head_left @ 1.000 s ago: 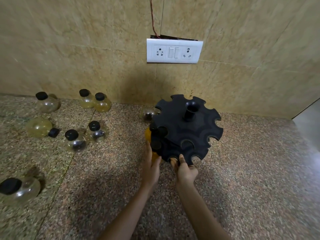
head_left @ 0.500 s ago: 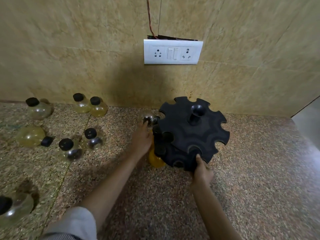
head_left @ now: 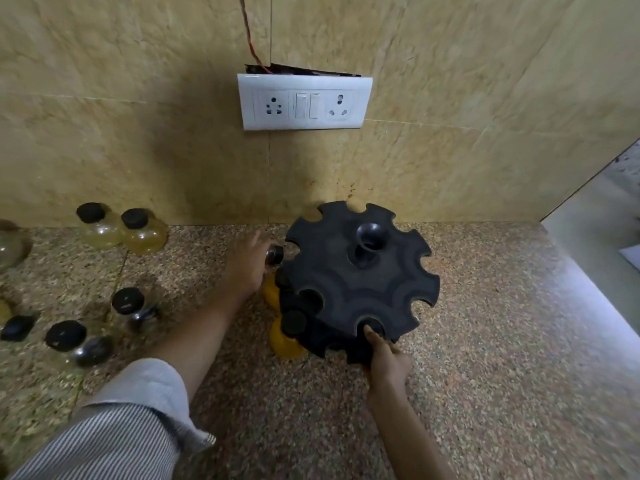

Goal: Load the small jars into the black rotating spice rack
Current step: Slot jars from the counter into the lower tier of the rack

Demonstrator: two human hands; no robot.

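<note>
The black rotating spice rack [head_left: 360, 278] stands on the granite counter near the wall, its notched top disc tilted toward me. Two jars with orange contents [head_left: 284, 337] hang in its left slots. My right hand [head_left: 386, 358] grips the rack's front rim, a finger in one notch. My left hand [head_left: 244, 265] is closed around a small clear jar [head_left: 275, 254] with a black cap, right beside the rack's left edge. Several loose jars lie at the left: two yellowish ones [head_left: 119, 228] by the wall and two dark ones [head_left: 133, 308] nearer me.
A tiled wall with a white socket plate [head_left: 304, 102] rises directly behind the rack. The counter's right edge [head_left: 595, 292] runs diagonally at the right. More jars sit partly cut off at the far left edge [head_left: 10, 242].
My left hand left the rack's front, reached back to the clear jar behind the rack's left side and closed on it. My right hand shifted right along the rim. The view moved closer.
</note>
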